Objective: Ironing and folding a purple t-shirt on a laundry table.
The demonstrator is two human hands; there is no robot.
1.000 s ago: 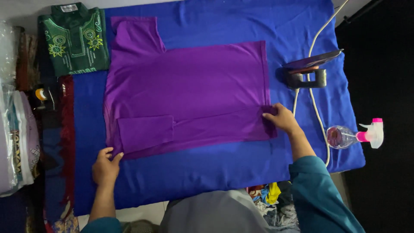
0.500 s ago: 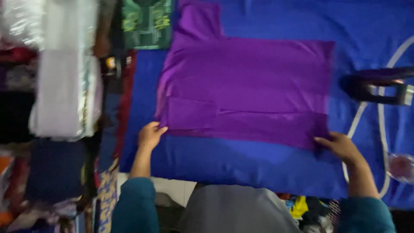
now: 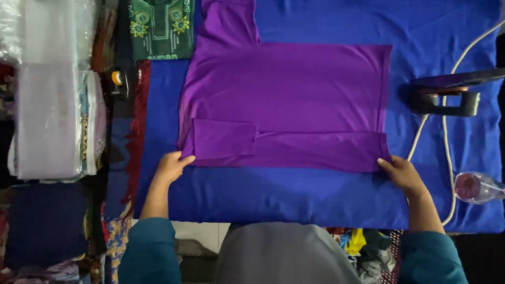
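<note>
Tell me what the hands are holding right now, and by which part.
Both are on the purple garment: the left hand at its near left corner, the right hand at its near right corner. Whether they pinch or only press it cannot be told.

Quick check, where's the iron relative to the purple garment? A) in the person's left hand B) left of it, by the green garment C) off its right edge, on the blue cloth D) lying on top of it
C. The iron rests on the blue cloth to the right of the purple garment, clear of its edge; the left hand and right hand both rest at the garment's near corners.
</note>
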